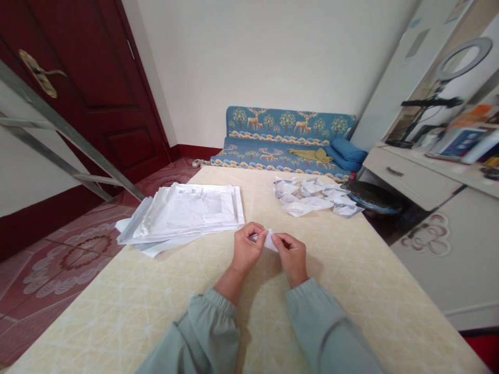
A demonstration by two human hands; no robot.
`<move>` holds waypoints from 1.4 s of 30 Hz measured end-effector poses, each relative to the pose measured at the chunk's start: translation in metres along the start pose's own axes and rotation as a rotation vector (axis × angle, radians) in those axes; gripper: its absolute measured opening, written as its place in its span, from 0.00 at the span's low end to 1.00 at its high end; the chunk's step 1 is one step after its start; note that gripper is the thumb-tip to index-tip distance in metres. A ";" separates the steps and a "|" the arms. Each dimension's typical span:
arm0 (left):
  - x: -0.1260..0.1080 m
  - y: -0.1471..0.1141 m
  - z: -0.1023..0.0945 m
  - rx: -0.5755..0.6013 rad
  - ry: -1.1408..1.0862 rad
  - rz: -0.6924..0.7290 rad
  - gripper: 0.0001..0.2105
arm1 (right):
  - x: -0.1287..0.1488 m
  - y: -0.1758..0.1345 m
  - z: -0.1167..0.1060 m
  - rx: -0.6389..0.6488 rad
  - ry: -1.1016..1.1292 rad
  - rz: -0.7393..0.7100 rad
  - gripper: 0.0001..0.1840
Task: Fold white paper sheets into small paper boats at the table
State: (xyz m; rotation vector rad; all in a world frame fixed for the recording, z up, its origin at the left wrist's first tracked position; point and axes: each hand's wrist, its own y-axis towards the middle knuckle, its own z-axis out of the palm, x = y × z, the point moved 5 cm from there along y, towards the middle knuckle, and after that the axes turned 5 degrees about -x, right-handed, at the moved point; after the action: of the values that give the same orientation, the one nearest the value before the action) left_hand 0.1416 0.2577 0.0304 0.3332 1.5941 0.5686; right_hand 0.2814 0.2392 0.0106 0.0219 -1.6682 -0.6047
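Note:
Between my two hands is a small piece of folded white paper [270,242], held just above the table. My left hand [248,245] pinches its left end between thumb and fingers. On the other side, my right hand [291,255] grips the right end the same way. Parts of the paper are hidden behind my fingers. Beyond my left hand lies a stack of white paper sheets and plastic bags [195,208]. Several folded white paper pieces [307,200] are grouped past my right hand, toward the far right of the table.
A pale yellow patterned cloth covers the table [343,301]. Behind it stands a blue sofa [268,148] with deer print. A metal ladder [78,140] leans at the left by a dark red door [89,62]. On the right is a white cabinet [413,176] bearing a ring light [444,65].

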 end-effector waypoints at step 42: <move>0.030 0.002 -0.011 -0.045 -0.022 -0.297 0.22 | 0.001 0.003 -0.005 0.045 0.034 0.027 0.10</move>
State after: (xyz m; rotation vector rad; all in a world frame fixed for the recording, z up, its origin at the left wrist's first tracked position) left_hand 0.1268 0.2739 0.0069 0.0659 1.5712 0.3699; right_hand 0.2867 0.2395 0.0125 0.0421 -1.6463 -0.5440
